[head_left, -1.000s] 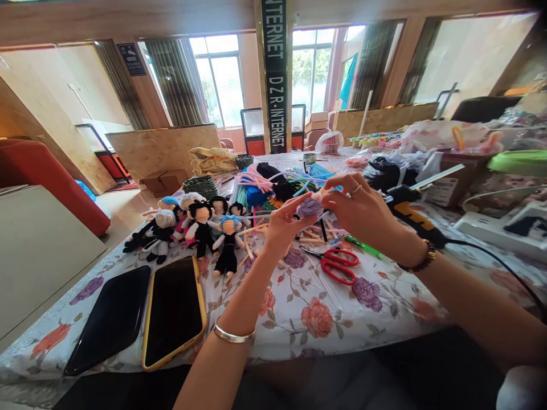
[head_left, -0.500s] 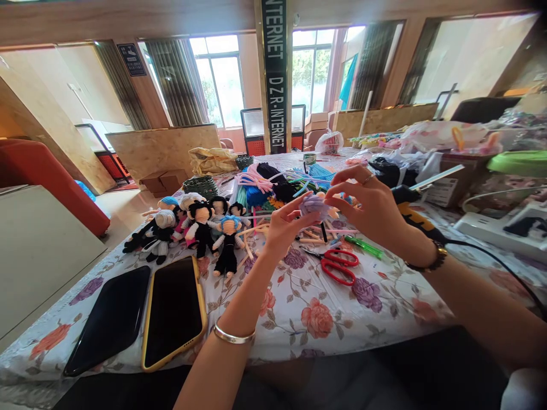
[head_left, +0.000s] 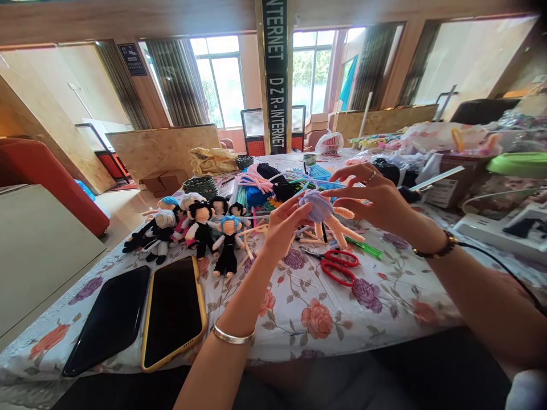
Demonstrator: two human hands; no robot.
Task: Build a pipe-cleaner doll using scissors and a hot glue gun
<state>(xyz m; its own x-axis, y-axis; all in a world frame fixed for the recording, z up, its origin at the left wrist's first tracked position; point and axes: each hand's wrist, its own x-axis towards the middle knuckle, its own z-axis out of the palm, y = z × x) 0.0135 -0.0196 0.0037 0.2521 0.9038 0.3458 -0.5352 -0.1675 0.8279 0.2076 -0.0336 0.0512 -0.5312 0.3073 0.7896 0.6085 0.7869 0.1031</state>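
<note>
A pipe-cleaner doll [head_left: 317, 207] with coiled lavender hair and bare peach limbs is held above the table. My left hand [head_left: 284, 226] pinches its lavender head between thumb and fingers. At the doll's other side is my right hand [head_left: 371, 198], fingers spread, with the index fingertip at the hair's edge. Whether that finger presses on it is hard to see. Beneath the doll lie red-handled scissors [head_left: 339, 266] and a green tool or pen [head_left: 364, 248]. Several finished dolls [head_left: 201, 225] in dark outfits cluster to the left.
Two phones, one black [head_left: 110, 319] and one yellow-cased [head_left: 175, 313], lie at the front left on the floral tablecloth [head_left: 282, 319]. Bundles of coloured pipe cleaners [head_left: 260, 188] pile up behind. At right are a cardboard box [head_left: 453, 179], a black cable and a white device [head_left: 491, 228].
The doll has turned in my left hand, so its peach limbs now point down and right. My right hand's fingers have spread and shifted slightly.
</note>
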